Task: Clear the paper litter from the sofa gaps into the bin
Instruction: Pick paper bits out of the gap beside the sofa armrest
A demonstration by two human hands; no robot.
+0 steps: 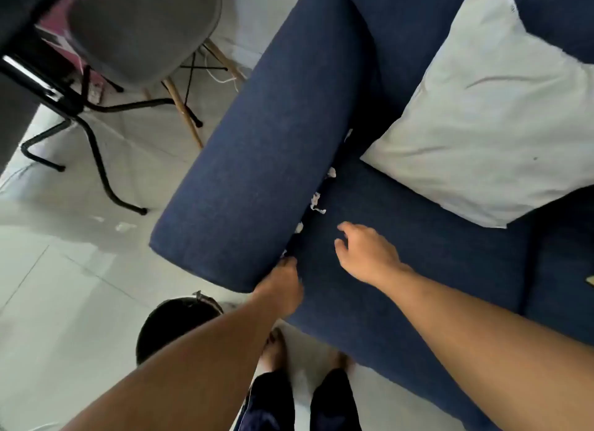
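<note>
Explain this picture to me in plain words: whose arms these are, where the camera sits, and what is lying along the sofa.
There is no machine here. A person wears a camera on the head, so this single view looks down along their own bare arms. The left hand has its fingertips pushed into the gap between the blue armrest and the seat cushion. The right hand hovers open above the seat, holding nothing. White paper scraps sit along that gap. A white pillow lies on the seat, and a dark bin stands on the floor below the left arm.
</note>
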